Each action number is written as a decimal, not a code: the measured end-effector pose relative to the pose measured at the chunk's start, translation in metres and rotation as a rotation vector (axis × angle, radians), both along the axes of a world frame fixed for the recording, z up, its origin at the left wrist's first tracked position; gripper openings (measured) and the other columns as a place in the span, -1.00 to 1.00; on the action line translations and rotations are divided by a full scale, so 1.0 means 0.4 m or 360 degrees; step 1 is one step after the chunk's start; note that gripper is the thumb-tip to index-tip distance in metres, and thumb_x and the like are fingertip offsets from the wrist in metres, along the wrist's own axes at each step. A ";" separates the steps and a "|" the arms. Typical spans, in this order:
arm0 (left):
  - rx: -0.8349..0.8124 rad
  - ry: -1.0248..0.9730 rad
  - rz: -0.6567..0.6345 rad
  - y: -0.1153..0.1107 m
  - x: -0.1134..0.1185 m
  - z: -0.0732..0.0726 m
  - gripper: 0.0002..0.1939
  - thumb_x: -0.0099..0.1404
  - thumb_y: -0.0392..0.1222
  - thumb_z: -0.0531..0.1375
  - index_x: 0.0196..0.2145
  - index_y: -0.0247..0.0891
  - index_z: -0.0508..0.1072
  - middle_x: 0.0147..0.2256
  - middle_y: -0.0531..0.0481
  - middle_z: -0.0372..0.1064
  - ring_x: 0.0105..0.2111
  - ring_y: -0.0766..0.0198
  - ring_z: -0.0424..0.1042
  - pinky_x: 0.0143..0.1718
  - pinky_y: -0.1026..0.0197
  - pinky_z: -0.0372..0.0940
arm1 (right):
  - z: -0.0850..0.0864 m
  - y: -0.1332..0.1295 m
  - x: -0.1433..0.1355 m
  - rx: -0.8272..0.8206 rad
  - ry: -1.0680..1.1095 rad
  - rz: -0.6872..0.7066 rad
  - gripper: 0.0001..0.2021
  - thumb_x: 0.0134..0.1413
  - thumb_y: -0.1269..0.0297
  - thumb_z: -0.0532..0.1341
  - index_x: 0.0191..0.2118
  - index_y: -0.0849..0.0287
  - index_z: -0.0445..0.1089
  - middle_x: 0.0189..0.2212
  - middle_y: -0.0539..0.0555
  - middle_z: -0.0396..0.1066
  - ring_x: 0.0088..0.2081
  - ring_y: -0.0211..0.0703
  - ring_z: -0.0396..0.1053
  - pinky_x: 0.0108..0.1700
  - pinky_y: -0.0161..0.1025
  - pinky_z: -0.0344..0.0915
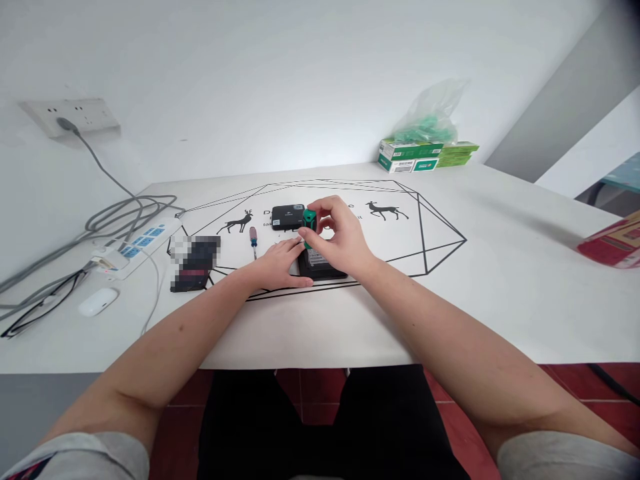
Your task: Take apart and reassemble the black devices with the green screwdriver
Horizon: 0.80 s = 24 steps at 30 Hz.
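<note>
My right hand [347, 239] grips the green handle of a screwdriver [310, 219], which stands upright over a black device [327, 273] on the table. A label shows on the device's face. Where the screwdriver's tip meets it is hidden by my fingers. My left hand [277, 267] lies against the device's left side, fingers stretched out and thumb along the near edge. Just behind is a flat black case piece [287, 217] with small stickers. Left of my left hand, a small screwdriver [253, 237] with a reddish and blue handle lies on the table.
A pixelated dark object [195, 267], a white earbud case [99, 301] and a power strip [150, 243] with grey cables are on the left. Green and white boxes [410, 157] with a plastic bag [433, 117] stand at the back wall. A red box [613, 243] sits far right.
</note>
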<state>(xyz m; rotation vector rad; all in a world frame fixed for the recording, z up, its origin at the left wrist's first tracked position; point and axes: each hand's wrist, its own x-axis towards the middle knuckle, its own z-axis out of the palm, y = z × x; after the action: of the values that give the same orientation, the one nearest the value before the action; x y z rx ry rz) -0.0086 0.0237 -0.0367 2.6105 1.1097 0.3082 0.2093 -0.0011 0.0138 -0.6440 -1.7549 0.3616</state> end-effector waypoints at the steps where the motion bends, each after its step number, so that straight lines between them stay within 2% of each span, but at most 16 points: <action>1: -0.0036 0.0019 -0.0032 -0.002 0.000 0.006 0.15 0.31 0.61 0.25 0.61 -0.08 0.10 0.58 -0.29 0.06 0.55 -0.40 0.07 0.50 -0.38 0.06 | 0.001 0.001 0.000 -0.0028 0.0015 0.0018 -0.68 0.23 0.16 0.41 0.03 -0.03 0.37 -0.16 0.02 0.40 -0.18 -0.09 0.41 -0.21 -0.06 0.48; 4: -0.0130 0.0082 -0.0070 -0.011 0.002 0.026 0.16 0.36 0.58 0.22 0.62 -0.17 0.03 0.61 -0.36 -0.06 0.59 -0.40 -0.03 0.54 -0.38 -0.01 | 0.005 0.003 0.002 -0.0133 0.0093 0.0066 -0.67 0.17 0.11 0.47 -0.06 -0.01 0.38 -0.17 0.01 0.40 -0.18 -0.11 0.40 -0.21 -0.10 0.44; 8: -0.0212 0.0144 0.0009 -0.019 0.005 0.041 0.20 0.33 0.61 0.22 0.62 -0.22 0.04 0.62 -0.40 -0.09 0.60 -0.44 -0.10 0.56 -0.39 -0.05 | 0.009 0.005 0.003 -0.0243 0.0184 0.0086 -0.74 0.18 0.15 0.43 -0.10 0.00 0.40 -0.23 -0.03 0.39 -0.20 -0.15 0.39 -0.19 -0.13 0.42; 12: -0.0226 0.0152 0.0036 -0.019 0.004 0.037 0.21 0.31 0.64 0.22 0.62 -0.16 0.05 0.63 -0.35 -0.13 0.61 -0.43 -0.13 0.57 -0.39 -0.06 | 0.008 0.005 0.005 -0.0268 0.0195 0.0148 -0.80 0.23 0.22 0.34 -0.04 0.00 0.45 -0.22 -0.01 0.45 -0.19 -0.15 0.42 -0.17 -0.13 0.45; 19: -0.0185 0.0151 0.0038 -0.015 0.001 0.031 0.18 0.32 0.65 0.21 0.61 -0.14 0.09 0.63 -0.33 -0.09 0.59 -0.47 -0.07 0.56 -0.39 -0.03 | 0.019 0.000 0.014 -0.0348 0.0161 0.0309 -0.76 0.24 0.34 0.19 -0.05 0.03 0.54 -0.10 0.06 0.58 -0.14 -0.08 0.51 -0.13 -0.05 0.54; 24: -0.0201 0.0174 0.0050 -0.016 0.005 0.034 0.21 0.31 0.65 0.21 0.61 -0.19 0.08 0.62 -0.37 -0.09 0.59 -0.50 -0.07 0.56 -0.40 -0.04 | 0.022 0.004 0.020 -0.0181 0.0141 0.0271 -0.69 0.26 0.42 0.15 -0.07 -0.01 0.61 -0.04 0.10 0.52 0.01 -0.01 0.50 -0.02 0.03 0.56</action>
<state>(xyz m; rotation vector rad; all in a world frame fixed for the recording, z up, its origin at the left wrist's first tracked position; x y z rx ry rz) -0.0066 0.0175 -0.0231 2.5262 1.1667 0.0989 0.2173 0.0005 0.0225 -0.5516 -1.7180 0.6022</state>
